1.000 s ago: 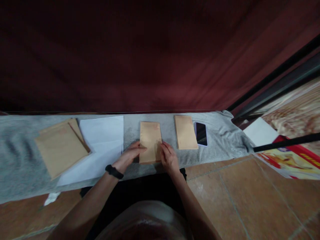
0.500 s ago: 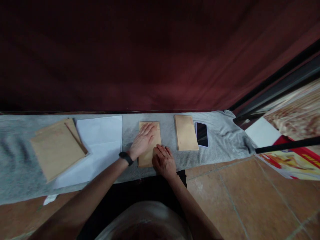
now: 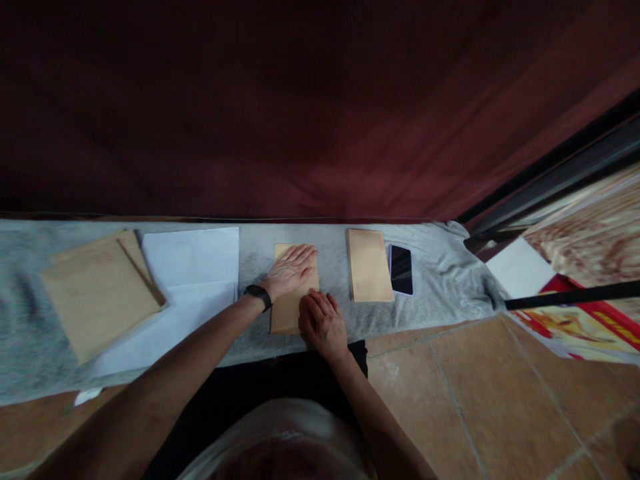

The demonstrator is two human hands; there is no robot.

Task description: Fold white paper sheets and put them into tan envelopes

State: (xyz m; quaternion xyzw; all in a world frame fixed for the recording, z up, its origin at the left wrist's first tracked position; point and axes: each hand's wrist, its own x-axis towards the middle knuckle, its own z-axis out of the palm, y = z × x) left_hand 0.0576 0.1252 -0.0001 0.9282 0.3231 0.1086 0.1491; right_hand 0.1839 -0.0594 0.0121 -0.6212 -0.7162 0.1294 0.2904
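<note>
A brown paper envelope (image 3: 286, 319) lies flat on the grey cloth in front of my body. Across its upper part rests my left hand (image 3: 293, 270), palm down with fingers stretched out toward the right; a black band circles that wrist. At the envelope's lower right edge sits my right hand (image 3: 325, 322), its fingers bent and held together. What the right fingers may hold is hidden beneath them.
On the right lie a stack of brown envelopes (image 3: 371, 267) and a phone (image 3: 401, 270). To the left, larger brown paper pieces (image 3: 103, 293) overlap white sheets (image 3: 200, 257), with a thin brown strip (image 3: 140, 270) on top. A grey cloth (image 3: 440, 287) runs below a dark red curtain (image 3: 300, 133).
My left hand has shifted slightly over the envelope, its fingers now straighter and pointing more to the right. The right hand stays at the lower right edge. The whole view has shifted a little.
</note>
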